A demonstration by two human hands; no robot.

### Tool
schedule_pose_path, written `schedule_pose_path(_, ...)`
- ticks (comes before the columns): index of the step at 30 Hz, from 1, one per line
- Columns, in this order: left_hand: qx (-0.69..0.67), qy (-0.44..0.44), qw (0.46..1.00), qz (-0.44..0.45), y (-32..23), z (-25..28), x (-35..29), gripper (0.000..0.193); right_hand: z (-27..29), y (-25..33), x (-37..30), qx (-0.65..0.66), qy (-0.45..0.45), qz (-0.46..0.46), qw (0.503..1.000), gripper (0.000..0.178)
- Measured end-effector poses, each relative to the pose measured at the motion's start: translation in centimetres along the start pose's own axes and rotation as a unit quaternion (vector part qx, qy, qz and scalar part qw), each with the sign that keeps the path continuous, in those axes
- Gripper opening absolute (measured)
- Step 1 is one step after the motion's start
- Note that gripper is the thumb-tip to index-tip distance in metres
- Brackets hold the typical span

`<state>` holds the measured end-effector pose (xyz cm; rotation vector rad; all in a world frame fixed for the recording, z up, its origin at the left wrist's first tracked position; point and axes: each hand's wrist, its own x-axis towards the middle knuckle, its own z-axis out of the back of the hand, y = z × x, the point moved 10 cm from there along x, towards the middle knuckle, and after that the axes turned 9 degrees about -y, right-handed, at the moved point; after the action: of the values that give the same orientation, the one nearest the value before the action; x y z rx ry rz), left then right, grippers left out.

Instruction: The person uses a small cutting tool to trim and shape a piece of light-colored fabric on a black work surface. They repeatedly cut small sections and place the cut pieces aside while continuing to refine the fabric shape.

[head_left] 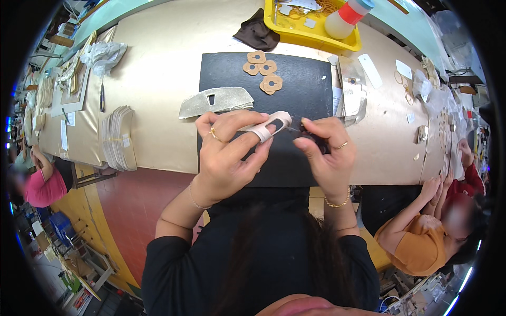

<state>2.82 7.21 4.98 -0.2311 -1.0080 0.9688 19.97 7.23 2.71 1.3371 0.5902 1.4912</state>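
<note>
My left hand pinches a pale pink piece of strap, bent into a narrow loop with an open middle. Facing it, a short gap away, my right hand is closed on a small dark tool; its working end is too blurred to name. Both hands are above a black mat. Just beyond my left hand lies a stack of curved, glittery silver-beige panels with a small rectangular cutout. Several tan flower-shaped pieces with keyhole slots rest farther up the mat.
A yellow tray at the far side holds a white bottle with a red band. Beside it is a dark brown cloth. Banded curved panels stand at left. Co-workers sit at left and right, one in an orange top.
</note>
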Motion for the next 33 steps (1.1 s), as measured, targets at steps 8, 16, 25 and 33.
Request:
schedule_pose_path(8,0.079,-0.030,0.994,-0.063,-1.1,0.1,-0.4,0.026,-0.7,1.9,0.1,-0.058,-0.011,0.093,0.994,0.028)
schedule_pose_path(16,0.084,-0.005,0.995,-0.053,-1.5,0.3,-0.2,0.023,-0.8,1.8,0.2,-0.054,-0.002,0.095,0.994,0.020)
schedule_pose_path(25,0.092,0.195,0.976,0.026,1.6,-3.3,-2.0,0.023,-1.5,-7.7,2.2,-0.149,0.033,-0.125,0.980,0.033)
schedule_pose_path(33,-0.215,0.199,0.918,0.266,3.7,-2.3,-3.7,0.037,-8.1,-11.5,4.9,-0.272,0.184,-0.022,0.944,0.034)
